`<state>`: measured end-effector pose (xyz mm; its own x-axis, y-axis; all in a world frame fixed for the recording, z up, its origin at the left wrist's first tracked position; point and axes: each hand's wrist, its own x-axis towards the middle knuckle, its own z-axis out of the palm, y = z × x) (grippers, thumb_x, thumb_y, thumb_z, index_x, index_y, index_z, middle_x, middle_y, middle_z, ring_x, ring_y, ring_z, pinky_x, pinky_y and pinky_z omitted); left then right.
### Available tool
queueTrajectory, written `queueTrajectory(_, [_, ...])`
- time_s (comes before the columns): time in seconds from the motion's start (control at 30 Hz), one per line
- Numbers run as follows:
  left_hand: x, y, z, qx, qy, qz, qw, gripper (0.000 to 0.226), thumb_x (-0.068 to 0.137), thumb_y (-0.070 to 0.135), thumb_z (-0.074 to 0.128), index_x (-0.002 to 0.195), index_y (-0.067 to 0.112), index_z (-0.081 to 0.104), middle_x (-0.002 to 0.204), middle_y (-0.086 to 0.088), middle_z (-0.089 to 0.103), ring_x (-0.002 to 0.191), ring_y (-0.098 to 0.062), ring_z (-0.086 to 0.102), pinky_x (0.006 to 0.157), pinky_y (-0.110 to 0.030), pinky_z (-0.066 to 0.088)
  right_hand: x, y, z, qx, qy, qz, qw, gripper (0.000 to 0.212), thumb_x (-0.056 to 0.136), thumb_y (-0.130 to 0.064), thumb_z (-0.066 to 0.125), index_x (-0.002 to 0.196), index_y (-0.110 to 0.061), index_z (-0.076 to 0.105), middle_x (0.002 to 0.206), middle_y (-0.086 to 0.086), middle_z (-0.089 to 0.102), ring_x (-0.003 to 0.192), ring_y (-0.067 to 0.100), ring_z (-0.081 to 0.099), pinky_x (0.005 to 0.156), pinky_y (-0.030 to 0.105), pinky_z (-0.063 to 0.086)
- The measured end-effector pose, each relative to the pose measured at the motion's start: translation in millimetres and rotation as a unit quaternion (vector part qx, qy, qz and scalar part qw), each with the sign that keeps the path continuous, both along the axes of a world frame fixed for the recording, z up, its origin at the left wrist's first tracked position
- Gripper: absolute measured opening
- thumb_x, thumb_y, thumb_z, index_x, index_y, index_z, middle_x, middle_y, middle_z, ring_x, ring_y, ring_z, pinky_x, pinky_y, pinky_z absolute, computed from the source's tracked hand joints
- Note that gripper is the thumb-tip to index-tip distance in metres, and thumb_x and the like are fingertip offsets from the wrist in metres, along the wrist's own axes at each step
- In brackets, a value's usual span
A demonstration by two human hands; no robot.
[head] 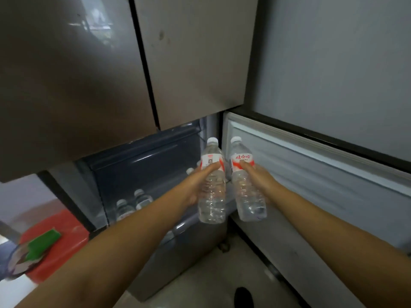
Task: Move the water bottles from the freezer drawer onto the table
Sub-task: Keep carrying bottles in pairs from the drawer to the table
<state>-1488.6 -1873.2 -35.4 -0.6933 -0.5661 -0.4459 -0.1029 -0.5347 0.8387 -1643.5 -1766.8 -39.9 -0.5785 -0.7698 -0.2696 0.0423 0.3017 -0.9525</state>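
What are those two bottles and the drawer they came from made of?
Both held bottles look like thin clear plastic: see-through ribbed walls, white caps. The freezer drawer seems smooth, dark tinted plastic with a slight sheen, though that is less certain.

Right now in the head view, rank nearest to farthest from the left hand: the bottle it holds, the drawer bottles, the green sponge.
1. Held bottle, gripped by the left hand.
2. Drawer bottles, lower left.
3. Green sponge, far left.
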Motion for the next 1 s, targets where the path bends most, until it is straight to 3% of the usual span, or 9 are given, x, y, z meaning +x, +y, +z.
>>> queueTrajectory(0.07, [-13,15,-5,-0.117,-0.045,-0.008,0.992,0.057,0.079,0.032,0.073,0.129,0.016,0.050,0.097,-0.006,0.068,0.078,-0.022,0.068,0.068,-0.036,0.058,-5,30,-5,0.009,0.100,-0.030,0.995,0.043,0.088,-0.048,0.057,0.119,-0.019,0.056,0.106,0.005,0.069,0.084,0.019,0.067,0.069,0.029,0.051])
queueTrajectory(0.13, [-28,33,-15,-0.238,-0.108,-0.045,0.964,0.060,0.076,0.037,0.074,0.127,0.019,0.050,0.105,-0.004,0.066,0.088,-0.022,0.068,0.073,-0.038,0.059,-10,65,-16,0.023,0.167,-0.069,0.983,0.051,0.084,-0.052,0.060,0.126,-0.025,0.046,0.109,-0.004,0.061,0.090,0.016,0.062,0.065,0.025,0.046])
queueTrajectory(0.2, [-40,53,-30,-0.297,-0.124,-0.084,0.943,0.059,0.075,0.037,0.076,0.124,0.017,0.049,0.112,-0.004,0.064,0.093,-0.020,0.065,0.073,-0.036,0.058,-12,100,-29,0.038,0.226,-0.097,0.968,0.050,0.083,-0.054,0.061,0.123,-0.029,0.044,0.106,-0.007,0.058,0.091,0.015,0.060,0.066,0.026,0.046])
queueTrajectory(0.27, [-53,73,-50,-0.322,-0.118,-0.117,0.932,0.062,0.074,0.031,0.077,0.126,0.016,0.046,0.118,-0.006,0.063,0.100,-0.022,0.063,0.084,-0.038,0.055,-13,133,-45,0.058,0.252,-0.122,0.958,0.046,0.082,-0.053,0.063,0.116,-0.028,0.045,0.104,-0.005,0.061,0.090,0.016,0.062,0.072,0.031,0.051])
queueTrajectory(0.47, [-79,134,-93,-0.412,-0.178,-0.218,0.866,0.078,0.067,0.048,0.074,0.132,0.028,0.037,0.111,0.004,0.062,0.097,-0.019,0.060,0.089,-0.035,0.049,-15,230,-87,0.142,0.209,-0.211,0.944,0.056,0.083,-0.051,0.063,0.126,-0.025,0.039,0.117,0.003,0.059,0.102,0.023,0.059,0.089,0.044,0.050])
queueTrajectory(0.63, [-100,212,-111,-0.427,-0.146,-0.306,0.838,0.081,0.059,0.059,0.068,0.129,0.036,0.035,0.104,0.008,0.062,0.092,-0.017,0.062,0.085,-0.035,0.051,-5,321,-110,0.186,0.185,-0.311,0.913,0.063,0.084,-0.043,0.066,0.134,-0.015,0.040,0.116,0.009,0.061,0.103,0.027,0.063,0.088,0.041,0.051])
queueTrajectory(0.83, [-125,334,-125,-0.459,-0.115,-0.396,0.787,0.075,0.068,0.051,0.071,0.130,0.032,0.033,0.105,0.006,0.061,0.088,-0.017,0.058,0.076,-0.031,0.046,18,451,-119,0.241,0.153,-0.363,0.887,0.071,0.084,-0.054,0.060,0.141,-0.023,0.030,0.126,0.007,0.056,0.107,0.026,0.059,0.092,0.044,0.050])
queueTrajectory(1.0, [-144,446,-126,-0.478,-0.083,-0.459,0.745,0.085,0.069,0.053,0.070,0.138,0.030,0.027,0.118,0.001,0.060,0.101,-0.023,0.060,0.085,-0.036,0.050,38,561,-116,0.279,0.149,-0.425,0.848,0.070,0.083,-0.058,0.057,0.138,-0.024,0.031,0.123,0.007,0.055,0.105,0.026,0.059,0.091,0.042,0.049])
